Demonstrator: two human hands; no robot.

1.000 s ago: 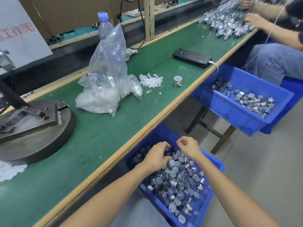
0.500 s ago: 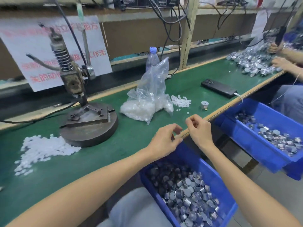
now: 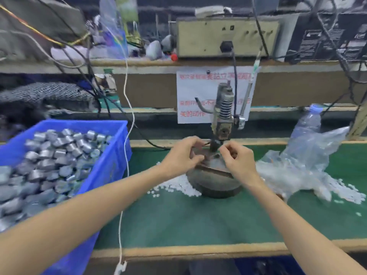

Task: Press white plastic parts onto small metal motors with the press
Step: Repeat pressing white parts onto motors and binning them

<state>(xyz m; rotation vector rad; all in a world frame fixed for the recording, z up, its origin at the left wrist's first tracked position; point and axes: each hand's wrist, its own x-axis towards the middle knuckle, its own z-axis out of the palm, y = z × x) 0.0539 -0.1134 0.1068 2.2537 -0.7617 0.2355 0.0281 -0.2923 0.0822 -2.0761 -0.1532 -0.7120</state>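
Head view: my left hand (image 3: 182,156) and right hand (image 3: 239,161) curl over the press (image 3: 222,116). Blur hides whether they hold anything.

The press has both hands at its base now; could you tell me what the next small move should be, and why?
Probably lower the fingers and seat whatever they hold on the press base, under the ram. The left hand and right hand hover with curled fingers just over that base, either side of the ram; what they hold is too blurred to tell.
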